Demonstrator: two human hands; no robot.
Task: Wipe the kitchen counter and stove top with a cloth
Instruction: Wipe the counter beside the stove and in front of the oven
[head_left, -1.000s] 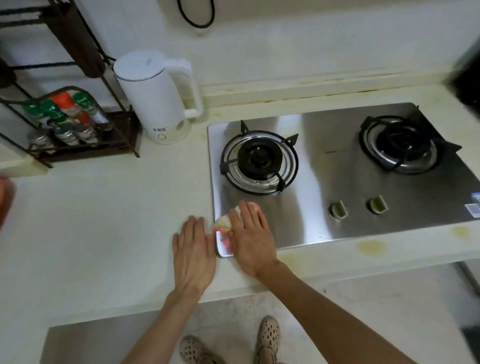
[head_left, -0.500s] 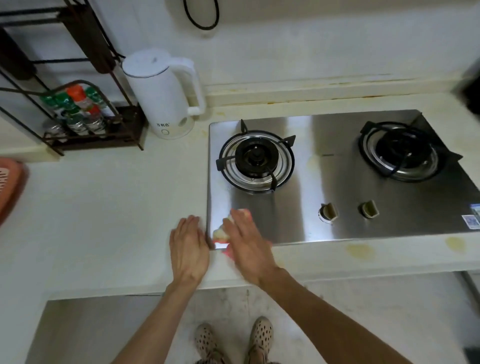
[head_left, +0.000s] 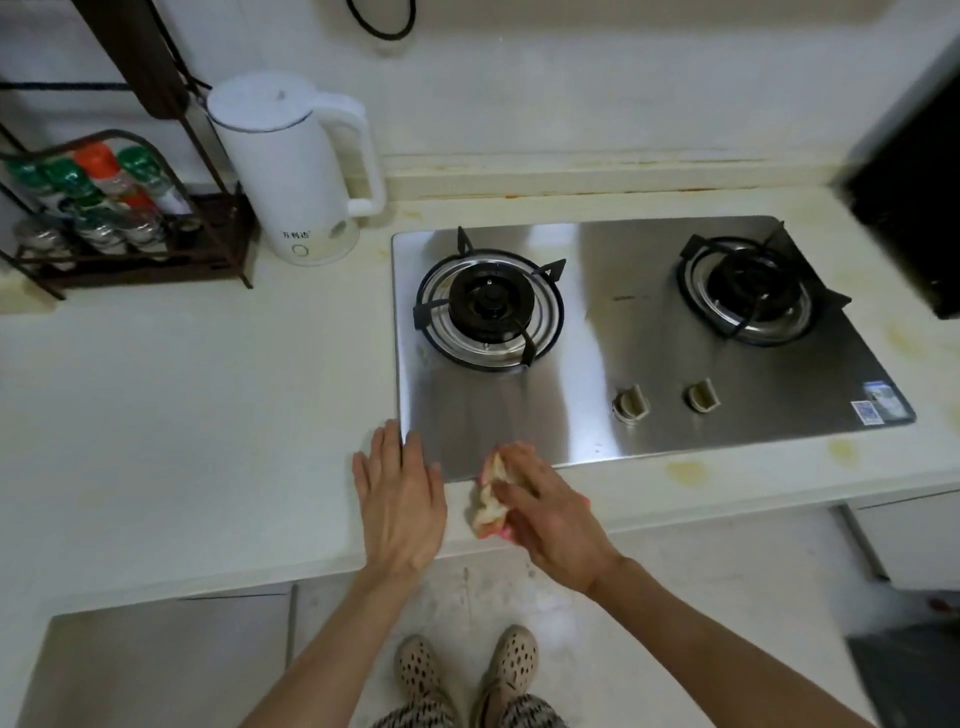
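At the stove top (head_left: 649, 332) front edge, right hand (head_left: 545, 512) clamps the cloth (head_left: 485, 506); left hand (head_left: 400, 499) lies flat, fingers apart — a wide sweep risks knocking the 2 knobs (head_left: 631, 404).

Cloth (head_left: 488, 501): small, crumpled, pale cream with a pink edge; lay in the lower centre of the frame, on the counter's front strip at the stove top's front edge, partly covered by a hand.
Counter (head_left: 182, 415): cream-white, flat, filling the left and centre of the frame; yellowish stains at lower right.
Stove top (head_left: 597, 322): brushed steel, two black burners, two knobs; set into the counter, centre right.
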